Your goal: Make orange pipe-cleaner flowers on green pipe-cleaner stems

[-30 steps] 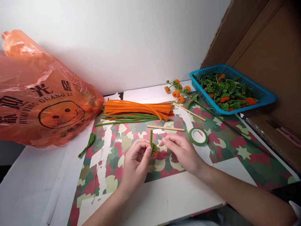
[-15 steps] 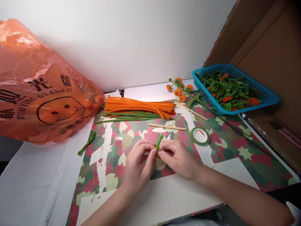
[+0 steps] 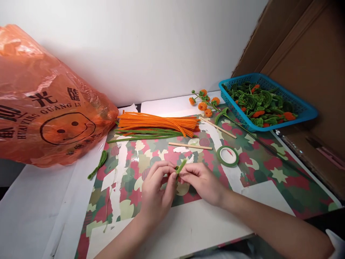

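Between my two hands is a short green pipe cleaner (image 3: 181,166), its free end pointing up and to the right. My left hand (image 3: 159,187) pinches it between thumb and fingertips. From the other side my right hand (image 3: 204,182) closes its thumb and fingers on the same piece; the part inside the fingertips is hidden. Beyond the hands lie a wooden stick (image 3: 190,145), a bundle of orange pipe cleaners (image 3: 157,122) and several green pipe cleaners (image 3: 151,135) along its near side. A roll of green tape (image 3: 228,156) rests to the right.
A blue basket (image 3: 304,117) of green and orange pieces stands at the right by a cardboard panel (image 3: 302,46). An orange flower stem (image 3: 203,104) and second stick (image 3: 219,128) lie at the back. At left are an orange plastic bag (image 3: 61,108) and a twisted green leaf (image 3: 98,165).
The green pipe cleaner's upper end has dropped and leans further right, with my fingers still around its lower part. The whole view has shifted slightly.
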`<move>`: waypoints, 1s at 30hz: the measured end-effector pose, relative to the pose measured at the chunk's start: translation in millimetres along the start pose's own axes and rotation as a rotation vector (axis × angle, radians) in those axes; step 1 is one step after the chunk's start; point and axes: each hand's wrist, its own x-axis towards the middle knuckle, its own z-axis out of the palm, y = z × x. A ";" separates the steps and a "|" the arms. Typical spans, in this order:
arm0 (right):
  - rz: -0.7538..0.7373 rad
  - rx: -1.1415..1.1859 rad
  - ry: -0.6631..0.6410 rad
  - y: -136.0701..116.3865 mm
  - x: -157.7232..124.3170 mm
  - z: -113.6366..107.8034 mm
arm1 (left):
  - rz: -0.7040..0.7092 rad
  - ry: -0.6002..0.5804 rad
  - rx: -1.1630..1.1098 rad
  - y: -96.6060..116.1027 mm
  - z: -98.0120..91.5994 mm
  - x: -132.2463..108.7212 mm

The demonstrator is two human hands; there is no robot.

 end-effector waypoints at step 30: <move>-0.418 -0.314 0.157 -10.1 -2.3 -6.5 | -0.569 -0.233 -0.566 1.7 -7.2 4.6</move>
